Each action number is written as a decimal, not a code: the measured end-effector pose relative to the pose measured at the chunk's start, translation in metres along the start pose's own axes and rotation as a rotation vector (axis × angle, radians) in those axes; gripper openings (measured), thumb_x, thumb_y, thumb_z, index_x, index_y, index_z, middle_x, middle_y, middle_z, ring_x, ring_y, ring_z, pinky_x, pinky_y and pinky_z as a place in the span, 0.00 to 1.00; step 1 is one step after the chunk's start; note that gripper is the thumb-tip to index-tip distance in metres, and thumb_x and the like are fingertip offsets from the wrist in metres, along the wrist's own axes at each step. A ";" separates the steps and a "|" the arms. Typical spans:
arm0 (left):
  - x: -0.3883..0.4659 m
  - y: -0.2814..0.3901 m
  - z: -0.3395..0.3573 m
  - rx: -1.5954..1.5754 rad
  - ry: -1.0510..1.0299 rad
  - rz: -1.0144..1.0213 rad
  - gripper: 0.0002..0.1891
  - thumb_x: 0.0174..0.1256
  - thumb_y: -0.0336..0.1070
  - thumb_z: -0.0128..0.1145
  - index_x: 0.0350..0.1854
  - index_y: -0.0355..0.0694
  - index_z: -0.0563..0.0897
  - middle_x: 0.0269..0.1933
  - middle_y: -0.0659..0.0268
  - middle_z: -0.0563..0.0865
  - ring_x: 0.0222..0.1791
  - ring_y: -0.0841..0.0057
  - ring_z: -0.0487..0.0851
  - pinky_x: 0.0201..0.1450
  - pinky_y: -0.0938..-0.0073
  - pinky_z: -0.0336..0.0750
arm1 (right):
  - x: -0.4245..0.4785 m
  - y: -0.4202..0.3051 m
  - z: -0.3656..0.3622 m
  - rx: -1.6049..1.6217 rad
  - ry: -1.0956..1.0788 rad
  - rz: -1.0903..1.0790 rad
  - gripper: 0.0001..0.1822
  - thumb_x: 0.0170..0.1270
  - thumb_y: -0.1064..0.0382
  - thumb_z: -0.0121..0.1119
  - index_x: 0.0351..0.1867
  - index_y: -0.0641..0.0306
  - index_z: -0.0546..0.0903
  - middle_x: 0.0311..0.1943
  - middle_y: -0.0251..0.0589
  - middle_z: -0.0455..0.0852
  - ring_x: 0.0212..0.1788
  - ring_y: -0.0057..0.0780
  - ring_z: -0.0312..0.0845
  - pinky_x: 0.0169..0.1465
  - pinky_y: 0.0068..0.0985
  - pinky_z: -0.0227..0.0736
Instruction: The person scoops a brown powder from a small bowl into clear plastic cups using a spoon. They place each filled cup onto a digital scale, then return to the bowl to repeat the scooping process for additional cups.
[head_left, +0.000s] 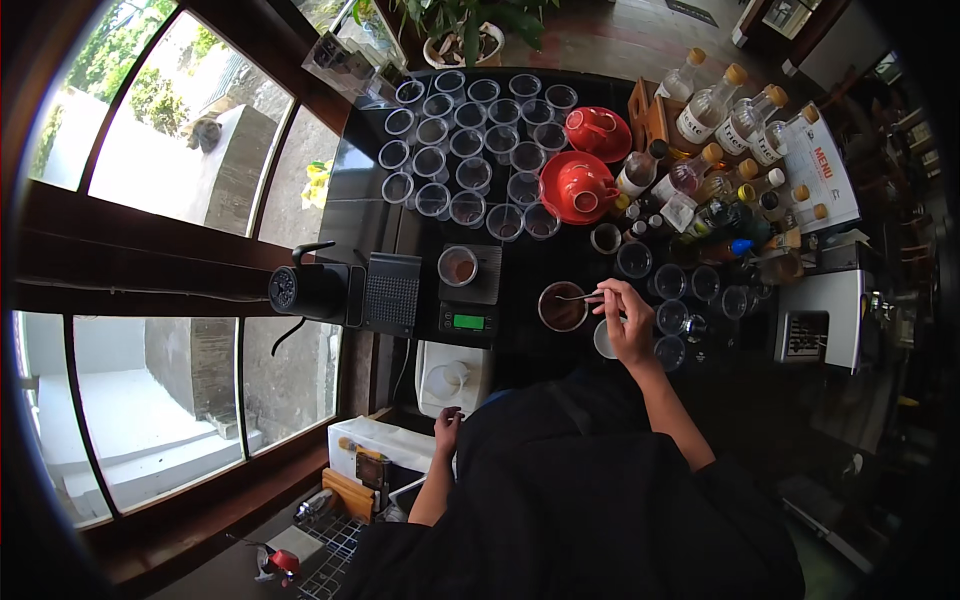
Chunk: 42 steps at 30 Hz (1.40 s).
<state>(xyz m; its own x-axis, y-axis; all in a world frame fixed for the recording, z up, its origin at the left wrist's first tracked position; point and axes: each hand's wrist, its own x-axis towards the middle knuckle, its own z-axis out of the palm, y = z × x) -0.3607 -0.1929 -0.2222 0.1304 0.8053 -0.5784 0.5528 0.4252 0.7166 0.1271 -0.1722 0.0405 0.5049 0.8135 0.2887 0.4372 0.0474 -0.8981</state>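
My right hand (628, 319) grips the handle of a metal spoon (581, 297), whose tip is in a round container of brown powder (562, 307). Below that hand, partly hidden, is a pale round container (606, 337). A clear plastic cup (457, 266) with some brown powder in it stands on a black digital scale (489, 276) with a lit green display. My left hand (448, 425) hangs low beside my body, near a white tub (427, 390) holding clear cups; its fingers are bent and I see nothing in them.
Many clear plastic cups (472, 172) stand at the back, beside red cups on saucers (581, 187). Bottles (701, 120) crowd the right side, with more clear cups (670, 282) in front. A black gooseneck kettle (307, 289) stands left, by the window.
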 end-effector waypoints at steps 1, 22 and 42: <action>0.001 0.001 0.000 -0.002 -0.004 0.011 0.13 0.80 0.33 0.60 0.60 0.35 0.86 0.47 0.58 0.94 0.46 0.74 0.92 0.50 0.71 0.85 | -0.002 0.004 0.002 0.045 0.015 0.066 0.08 0.85 0.69 0.54 0.55 0.71 0.81 0.43 0.47 0.90 0.42 0.33 0.95 0.40 0.27 0.89; 0.038 0.012 0.003 -0.033 -0.128 0.064 0.12 0.81 0.30 0.58 0.60 0.33 0.84 0.47 0.56 0.93 0.42 0.71 0.92 0.47 0.68 0.86 | -0.020 0.022 -0.016 0.453 0.302 0.389 0.14 0.90 0.60 0.48 0.58 0.70 0.78 0.44 0.46 0.87 0.43 0.39 0.96 0.41 0.25 0.91; 0.031 0.017 0.007 -0.016 -0.116 0.085 0.12 0.81 0.29 0.58 0.60 0.32 0.85 0.46 0.56 0.93 0.42 0.69 0.92 0.46 0.68 0.86 | -0.021 0.033 -0.018 0.478 0.314 0.430 0.15 0.90 0.58 0.48 0.57 0.70 0.78 0.44 0.46 0.87 0.43 0.40 0.96 0.42 0.27 0.92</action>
<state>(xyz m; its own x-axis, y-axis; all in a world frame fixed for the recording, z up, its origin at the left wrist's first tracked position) -0.3420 -0.1639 -0.2307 0.2709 0.7861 -0.5556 0.5227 0.3646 0.7706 0.1441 -0.1978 0.0108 0.7810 0.6154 -0.1061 -0.1863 0.0675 -0.9802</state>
